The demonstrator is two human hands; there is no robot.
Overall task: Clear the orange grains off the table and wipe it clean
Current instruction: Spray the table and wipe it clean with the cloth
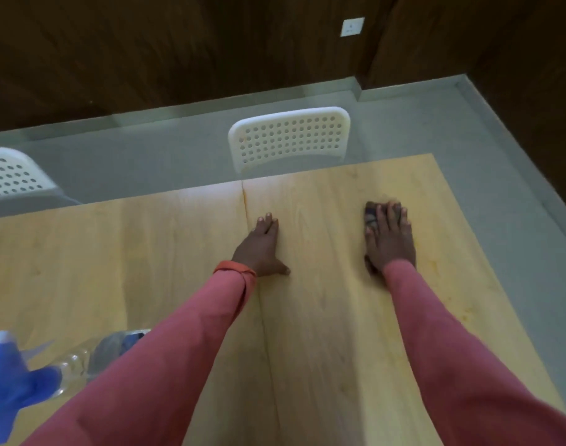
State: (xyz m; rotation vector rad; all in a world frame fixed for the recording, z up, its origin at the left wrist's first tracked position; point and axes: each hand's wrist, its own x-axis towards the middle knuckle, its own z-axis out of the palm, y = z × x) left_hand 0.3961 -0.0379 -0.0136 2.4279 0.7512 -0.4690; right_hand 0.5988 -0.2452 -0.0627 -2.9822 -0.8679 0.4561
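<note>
My right hand (391, 239) presses flat on a dark patterned cloth (370, 216) near the far right part of the light wooden table (323, 333). Only a strip of the cloth shows past my fingers and at my palm's left edge. My left hand (263, 247) lies flat on the bare wood beside the seam between the two table halves, fingers together, holding nothing. Faint orange-yellow smears (465, 313) mark the wood toward the right edge. No loose orange grains are visible.
A blue spray bottle (8, 381) and a clear plastic bottle (91, 358) lying on its side sit at the near left. A white perforated chair (291, 136) stands behind the far edge, another (11, 175) at far left. The table's right edge runs close to my right arm.
</note>
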